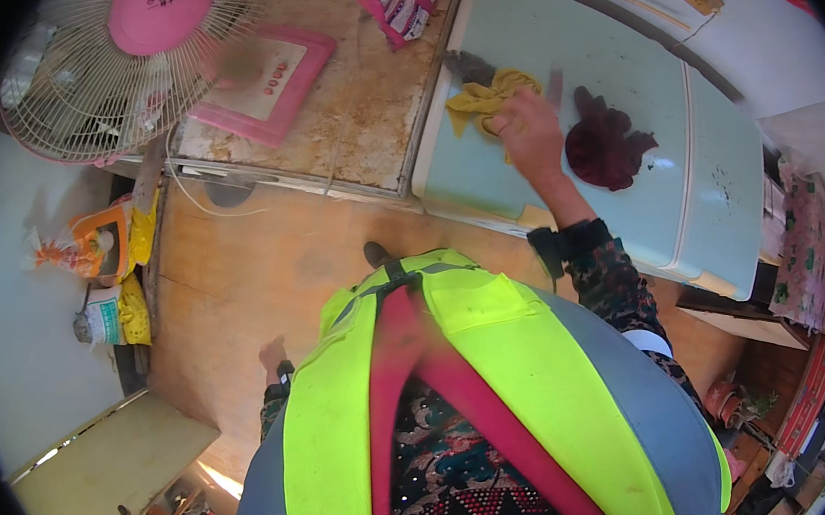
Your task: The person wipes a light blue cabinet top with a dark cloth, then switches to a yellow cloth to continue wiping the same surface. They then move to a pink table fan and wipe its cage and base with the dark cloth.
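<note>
Head view: one yellow cloth, rumpled, on the pale blue cabinet, left of a dark red bundle.

Hands: your right hand has its fingers bent over the cloth's right part, apparently gripping it; fingertips partly hidden. Your left hand hangs low at your side; nothing shows in it, and you cannot tell how far it is open.

Handling: likely light, soft, limp, not fragile; dampness cannot be told. Best hold: the bunched middle, under flat fingers.

Lie: no clear front; long axis roughly left to right, loose end pointing left towards the table, a short tail towards you.
</note>
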Demonstrator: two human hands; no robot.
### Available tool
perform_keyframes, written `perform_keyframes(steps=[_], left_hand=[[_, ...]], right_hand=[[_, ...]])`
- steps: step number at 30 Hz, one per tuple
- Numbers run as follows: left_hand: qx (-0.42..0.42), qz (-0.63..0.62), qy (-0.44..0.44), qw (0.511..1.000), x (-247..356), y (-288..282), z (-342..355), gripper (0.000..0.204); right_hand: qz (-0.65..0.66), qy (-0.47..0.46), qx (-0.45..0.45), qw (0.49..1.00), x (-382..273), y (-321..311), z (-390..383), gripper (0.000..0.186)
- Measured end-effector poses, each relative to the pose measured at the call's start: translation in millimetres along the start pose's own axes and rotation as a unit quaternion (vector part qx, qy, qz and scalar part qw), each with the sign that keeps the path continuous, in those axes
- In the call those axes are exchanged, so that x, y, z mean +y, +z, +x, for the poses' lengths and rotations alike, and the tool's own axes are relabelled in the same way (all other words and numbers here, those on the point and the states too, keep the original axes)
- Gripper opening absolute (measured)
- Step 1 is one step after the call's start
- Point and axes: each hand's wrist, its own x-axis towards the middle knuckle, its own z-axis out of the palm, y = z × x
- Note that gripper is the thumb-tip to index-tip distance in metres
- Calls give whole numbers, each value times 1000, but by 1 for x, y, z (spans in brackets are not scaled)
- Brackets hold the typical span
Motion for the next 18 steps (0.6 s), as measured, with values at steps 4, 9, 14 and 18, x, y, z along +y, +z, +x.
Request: perform_keyframes(steps=[4, 9, 14, 18], left_hand=[[-21, -263, -162, 951, 11, -8, -6, 28], [19, -544, -290, 788, 23, 18, -22, 39], [-42, -487, -360, 794, 25, 46, -48, 40], [-59, -526, -369, 764, 36, 38, -67, 37]], right_hand=[[0, 60, 19, 998, 35, -1, 40, 20], [27, 156, -90, 983, 45, 2, 70, 32], [-206, 19, -200, 958, 22, 19, 33, 50], [-201, -42, -132, 970, 37, 36, 1, 52]])
